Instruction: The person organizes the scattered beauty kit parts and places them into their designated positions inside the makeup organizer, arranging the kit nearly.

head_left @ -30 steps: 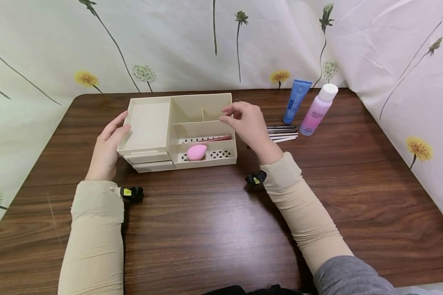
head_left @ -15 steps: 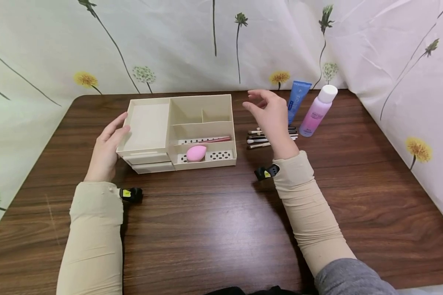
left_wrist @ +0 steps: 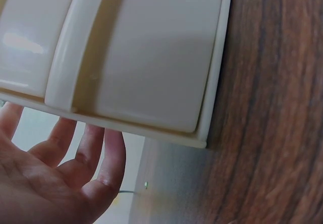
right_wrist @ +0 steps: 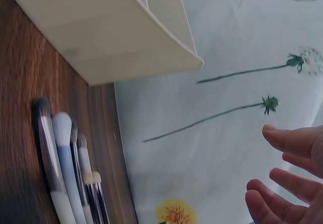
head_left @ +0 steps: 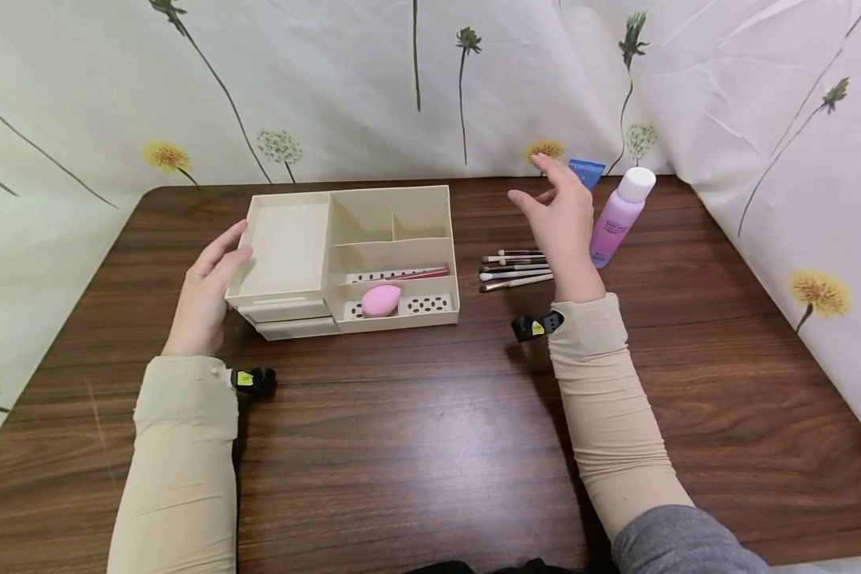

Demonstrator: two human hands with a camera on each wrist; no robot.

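Observation:
My left hand (head_left: 202, 295) rests its fingers against the left side of a cream desktop organizer (head_left: 287, 247); the left wrist view shows the fingertips touching the side wall beside the drawer fronts (left_wrist: 156, 57). A pink makeup sponge (head_left: 381, 300) and thin reddish pencils (head_left: 423, 273) lie in the organizer's compartments. My right hand (head_left: 565, 223) holds nothing; thumb and fingers are parted in the air. It hovers over several makeup brushes (head_left: 509, 271) and in front of a blue tube (head_left: 587, 171), mostly hidden behind it. Brush heads (right_wrist: 63, 123) show in the right wrist view.
Right of the right hand stands a pink bottle (head_left: 615, 219) with a white cap. The brown wooden table (head_left: 402, 446) spreads in front of the organizer. A white flower-print cloth (head_left: 373, 88) hangs behind the table's back edge.
My right hand has moved right, from above the organizer's right compartments to over the brushes and before the blue tube. The left hand stays at the organizer's side.

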